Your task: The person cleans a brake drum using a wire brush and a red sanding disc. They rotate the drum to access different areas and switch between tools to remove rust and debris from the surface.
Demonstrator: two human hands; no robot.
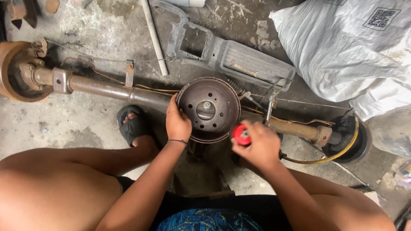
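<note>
A round rusty brake drum (209,108) with bolt holes faces up in the middle, sitting over a long rusty axle tube (102,89). My left hand (177,121) grips the drum's left rim. My right hand (259,146) is closed around a small tool with a red round end (241,134), held just right of the drum. A thin band circles my left wrist.
A white sack (346,51) lies at the upper right. A grey metal bracket (231,55) and a white pipe (154,36) lie behind the axle. A rusty hub (15,70) ends the axle at left, a dark hub (346,137) at right. My sandalled foot (132,124) rests on the concrete.
</note>
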